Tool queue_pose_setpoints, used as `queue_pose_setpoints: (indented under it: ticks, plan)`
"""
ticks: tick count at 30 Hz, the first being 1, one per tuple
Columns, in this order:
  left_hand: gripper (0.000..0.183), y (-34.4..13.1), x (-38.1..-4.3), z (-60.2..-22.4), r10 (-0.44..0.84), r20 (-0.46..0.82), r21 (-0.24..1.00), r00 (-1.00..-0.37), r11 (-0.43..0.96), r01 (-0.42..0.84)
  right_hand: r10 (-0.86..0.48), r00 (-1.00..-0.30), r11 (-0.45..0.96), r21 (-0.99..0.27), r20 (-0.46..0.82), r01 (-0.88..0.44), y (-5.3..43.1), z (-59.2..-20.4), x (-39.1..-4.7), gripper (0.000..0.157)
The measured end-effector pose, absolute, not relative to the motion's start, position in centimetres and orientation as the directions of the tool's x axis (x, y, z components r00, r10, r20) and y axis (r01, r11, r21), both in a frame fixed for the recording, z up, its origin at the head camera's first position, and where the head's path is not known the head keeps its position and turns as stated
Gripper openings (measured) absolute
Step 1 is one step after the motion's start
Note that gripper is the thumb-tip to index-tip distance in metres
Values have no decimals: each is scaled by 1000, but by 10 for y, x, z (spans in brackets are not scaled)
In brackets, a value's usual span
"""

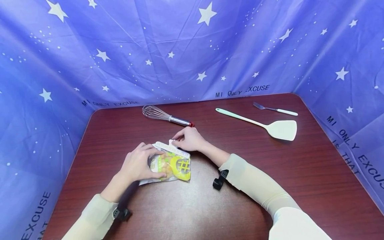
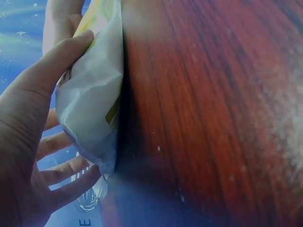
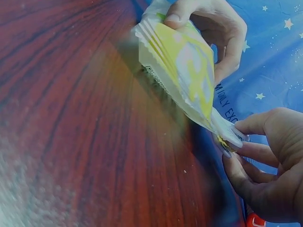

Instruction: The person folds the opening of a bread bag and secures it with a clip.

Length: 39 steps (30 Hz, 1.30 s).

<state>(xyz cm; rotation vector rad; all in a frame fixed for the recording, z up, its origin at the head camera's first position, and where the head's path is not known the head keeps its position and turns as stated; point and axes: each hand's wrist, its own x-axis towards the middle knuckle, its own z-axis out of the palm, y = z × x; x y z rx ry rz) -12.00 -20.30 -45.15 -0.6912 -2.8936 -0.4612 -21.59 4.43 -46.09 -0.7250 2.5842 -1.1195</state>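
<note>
A clear, white and yellow food bag [image 1: 168, 166] lies on the table with pale yellowish pieces inside. Along its far edge runs a white bag clip [image 1: 177, 151] with a small tab. My left hand [image 1: 138, 162] grips the bag from its left side, thumb on the near part and fingers across the top. In the left wrist view the thumb presses the bag's white face [image 2: 92, 90]. My right hand [image 1: 191, 139] pinches the clip's tab at the far edge; in the right wrist view its fingertips close on that end of the bag, partly hiding the clip.
A wire whisk [image 1: 168, 116] with a red-tipped handle lies beyond the hands. Toward the back right are a pale green and cream spatula [image 1: 280, 130] and a small fork [image 1: 277, 110] with a white handle. Blue star-printed cloth [image 1: 168, 66] hangs around the dark red table [image 1: 240, 206].
</note>
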Motion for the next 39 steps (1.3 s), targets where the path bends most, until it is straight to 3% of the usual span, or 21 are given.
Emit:
queue_pose_setpoints:
  ticks: [39]
  plan:
    - [77, -200, -118, -449, 419, 161, 231, -894, 865, 446, -562, -826, 639, -616, 35, -461, 44, -461, -214, 19]
